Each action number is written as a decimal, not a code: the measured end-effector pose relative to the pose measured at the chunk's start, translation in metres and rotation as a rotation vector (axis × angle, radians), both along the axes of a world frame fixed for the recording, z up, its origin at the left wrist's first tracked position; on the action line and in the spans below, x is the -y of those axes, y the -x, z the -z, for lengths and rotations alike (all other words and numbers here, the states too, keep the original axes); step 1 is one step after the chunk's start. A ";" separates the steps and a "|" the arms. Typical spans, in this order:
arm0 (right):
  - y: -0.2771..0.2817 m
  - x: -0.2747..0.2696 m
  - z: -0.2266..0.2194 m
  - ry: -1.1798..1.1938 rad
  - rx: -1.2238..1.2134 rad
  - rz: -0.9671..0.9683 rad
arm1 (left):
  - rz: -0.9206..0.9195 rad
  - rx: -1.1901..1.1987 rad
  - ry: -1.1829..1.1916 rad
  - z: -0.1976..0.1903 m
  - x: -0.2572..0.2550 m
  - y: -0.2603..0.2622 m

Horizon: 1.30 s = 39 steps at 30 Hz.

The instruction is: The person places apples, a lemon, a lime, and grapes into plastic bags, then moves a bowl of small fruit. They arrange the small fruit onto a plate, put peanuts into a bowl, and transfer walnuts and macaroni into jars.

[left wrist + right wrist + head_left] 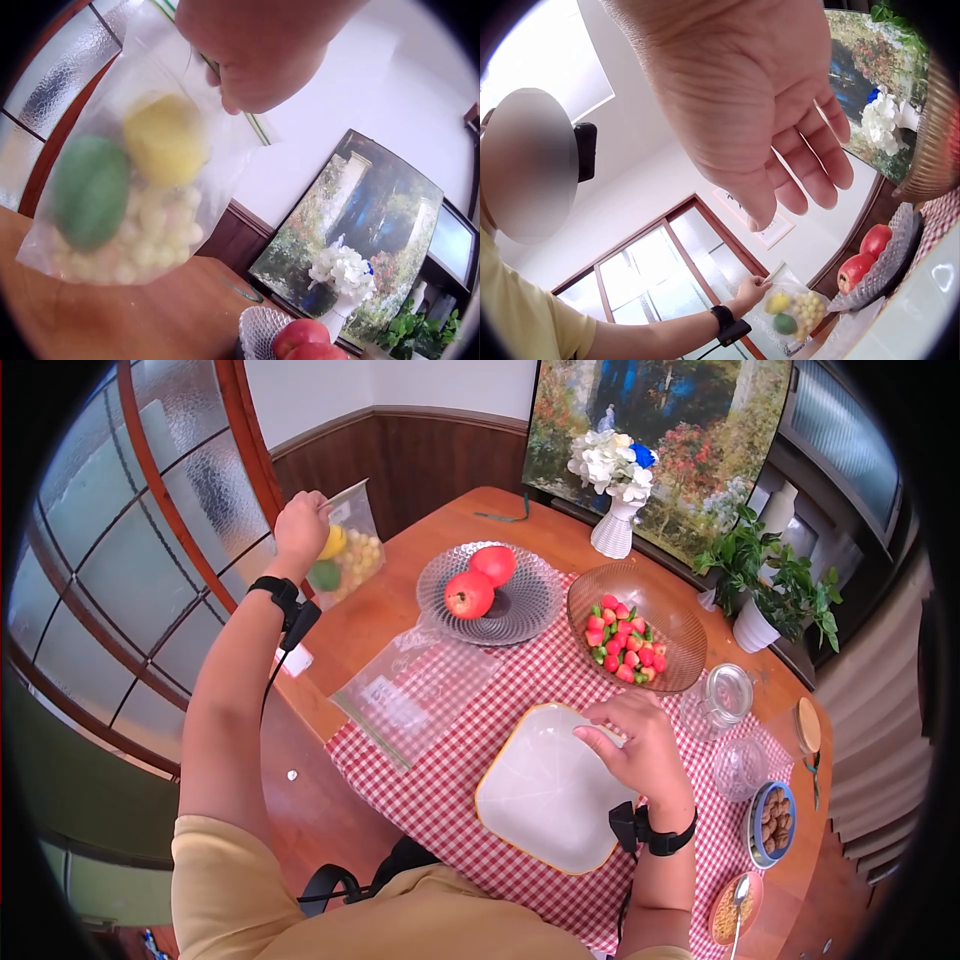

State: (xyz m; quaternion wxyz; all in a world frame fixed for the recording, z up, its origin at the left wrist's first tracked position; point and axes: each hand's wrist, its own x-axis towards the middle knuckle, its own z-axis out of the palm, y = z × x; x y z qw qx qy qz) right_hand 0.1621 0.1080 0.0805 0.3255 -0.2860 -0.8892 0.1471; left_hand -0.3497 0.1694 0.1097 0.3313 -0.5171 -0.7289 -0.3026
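My left hand (302,535) pinches the top edge of a clear zip bag (161,75), which hangs over the table's left end. Inside the bag are a yellow fruit (166,140), a green oval fruit (91,193) and a bunch of pale grapes (142,240). My right hand (645,745) holds nothing; its fingers are relaxed and spread above the far right corner of a white square dish (545,800) with a yellow rim. Another zip bag (415,685) lies flat on the checked cloth, left of the dish.
Red pomegranates (470,594) sit in a glass bowl (535,615). A brown glass bowl (585,595) holds red and green fruits. Glass jars (728,695), a bowl of walnuts (776,820) and a bowl with a spoon (738,905) line the right. A flower vase (612,530) stands behind.
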 end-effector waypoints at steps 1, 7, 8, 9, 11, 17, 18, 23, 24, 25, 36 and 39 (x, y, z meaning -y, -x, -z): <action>0.000 0.000 0.000 0.005 0.000 -0.003 | -0.003 0.000 0.005 0.005 0.002 -0.003; 0.000 0.001 0.000 -0.003 0.000 0.013 | 0.282 -0.276 0.266 0.052 0.027 -0.048; 0.001 0.001 0.000 -0.001 -0.001 0.007 | 0.277 -0.250 0.334 0.060 0.032 -0.060; 0.001 0.001 0.000 -0.001 -0.002 0.002 | 0.271 -0.225 0.400 0.068 0.037 -0.070; 0.001 0.002 0.000 0.002 -0.003 -0.004 | 0.327 -0.227 0.410 0.094 0.040 -0.076; -0.001 0.002 0.000 0.016 0.009 -0.023 | 0.264 -0.112 0.651 0.108 0.062 -0.105; -0.001 0.003 0.000 0.019 0.009 -0.031 | 0.268 -0.101 0.630 0.111 0.065 -0.106; -0.002 0.003 0.001 0.040 0.013 -0.040 | 0.207 -0.126 0.704 0.110 0.078 -0.113; -0.002 0.003 0.002 0.039 0.013 -0.046 | 0.189 -0.132 0.719 0.110 0.081 -0.112; -0.002 0.003 0.002 0.040 0.013 -0.047 | 0.188 -0.131 0.720 0.111 0.085 -0.111; 0.001 0.006 -0.002 0.126 0.084 -0.062 | 0.591 -0.107 1.028 0.068 0.177 -0.117; 0.001 0.008 -0.001 0.136 0.095 -0.067 | 0.601 -0.006 0.965 0.078 0.186 -0.114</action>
